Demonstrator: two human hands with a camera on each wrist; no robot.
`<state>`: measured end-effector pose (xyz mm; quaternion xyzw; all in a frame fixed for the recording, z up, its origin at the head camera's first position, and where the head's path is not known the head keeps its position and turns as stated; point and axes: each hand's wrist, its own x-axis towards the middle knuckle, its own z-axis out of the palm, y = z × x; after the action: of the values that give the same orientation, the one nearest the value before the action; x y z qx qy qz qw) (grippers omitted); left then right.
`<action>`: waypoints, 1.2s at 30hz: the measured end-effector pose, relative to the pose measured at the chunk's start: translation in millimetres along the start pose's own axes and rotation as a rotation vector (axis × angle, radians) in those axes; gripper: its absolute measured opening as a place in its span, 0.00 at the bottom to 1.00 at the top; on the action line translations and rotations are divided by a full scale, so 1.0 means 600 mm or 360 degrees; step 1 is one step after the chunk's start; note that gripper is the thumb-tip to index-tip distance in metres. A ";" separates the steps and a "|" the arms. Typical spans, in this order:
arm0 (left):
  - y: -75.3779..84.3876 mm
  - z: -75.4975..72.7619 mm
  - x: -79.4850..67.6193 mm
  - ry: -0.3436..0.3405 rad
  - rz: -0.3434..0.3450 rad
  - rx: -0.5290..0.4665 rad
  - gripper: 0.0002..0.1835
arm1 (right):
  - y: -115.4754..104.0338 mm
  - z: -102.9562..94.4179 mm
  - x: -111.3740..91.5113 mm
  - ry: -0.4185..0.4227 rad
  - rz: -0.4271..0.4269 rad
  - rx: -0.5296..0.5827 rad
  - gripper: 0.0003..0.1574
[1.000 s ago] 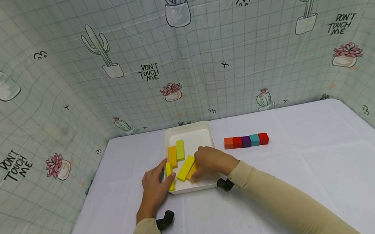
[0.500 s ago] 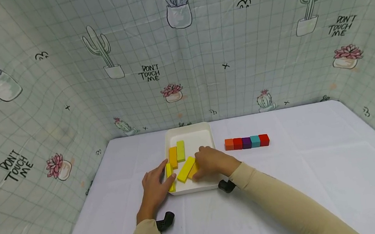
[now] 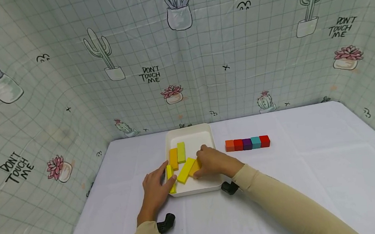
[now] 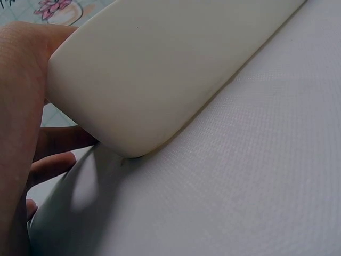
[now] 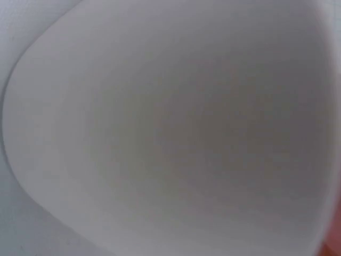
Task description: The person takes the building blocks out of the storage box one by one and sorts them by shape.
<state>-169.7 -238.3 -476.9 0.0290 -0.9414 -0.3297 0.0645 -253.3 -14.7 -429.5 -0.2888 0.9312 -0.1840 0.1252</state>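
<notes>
Orange-yellow block [image 3: 194, 169] is pinched by right hand [image 3: 213, 162], round-cornered white tray [image 3: 197, 135] gripped by left hand [image 3: 155, 186].

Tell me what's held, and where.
Left grip: white tray, left wall. Right grip: partly covered orange block, apparently; exact hold hidden.

Black hand-drawn capitals on the cloth [image 3: 200, 47] tell me DON'T TOUCH ME three times over, each stacked in three lines: a steeply slanted slogan [image 3: 16, 167] on the left side, a second slogan [image 3: 150, 75] across the back, a third slogan [image 3: 342, 26] toward the right. Small x marks [image 3: 225, 67] dot it too. Up close by the left wrist, some lettering [image 4: 7, 3] is cut off, unreadable.
</notes>
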 end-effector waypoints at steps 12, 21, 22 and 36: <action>0.000 0.002 0.000 0.0000 0.0002 -0.0001 0.34 | 0.000 0.006 0.000 -0.0008 -0.0039 -0.0041 0.36; -0.001 0.002 -0.001 -0.0002 -0.0018 0.0001 0.35 | 0.007 0.000 -0.005 0.0033 -0.0080 0.0108 0.41; -0.001 0.003 -0.001 -0.0003 -0.0020 0.0000 0.35 | 0.010 0.000 -0.005 0.0042 -0.0091 0.0125 0.43; -0.001 0.003 -0.002 0.0015 -0.0004 -0.0021 0.34 | 0.043 -0.004 -0.022 0.0220 -0.0160 0.0785 0.51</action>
<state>-168.5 -237.1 -478.8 0.0312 -0.9389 -0.3357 0.0689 -256.2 13.0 -436.5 -0.2820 0.8490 -0.4309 0.1185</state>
